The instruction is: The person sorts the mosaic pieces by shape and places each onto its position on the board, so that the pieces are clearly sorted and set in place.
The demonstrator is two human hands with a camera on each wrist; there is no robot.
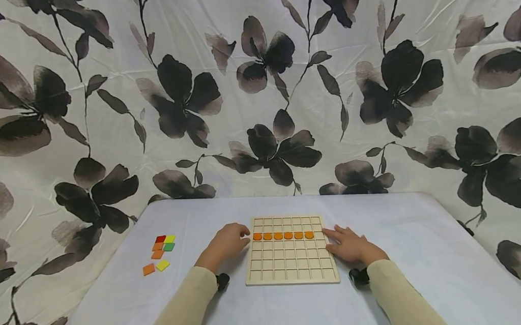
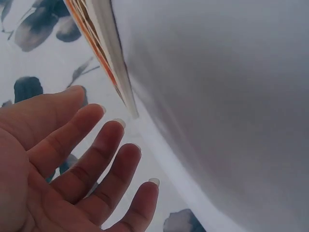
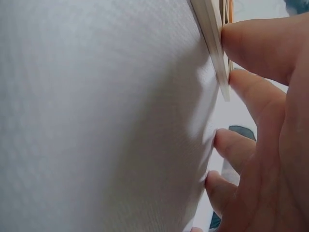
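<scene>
While the gridded board (image 1: 291,264) holds six orange discs (image 1: 288,236) in one row, the left hand (image 1: 227,241), fingers loose, is beside it; the right hand (image 1: 353,245), fingers spread, touches it.

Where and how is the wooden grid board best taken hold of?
Likely by the left and right edges of the grid board, one hand from each side, held level: it is thin, lies flat on the table and bears a row of orange discs. The right hand touches its right edge; the left hand is beside the left.
</scene>
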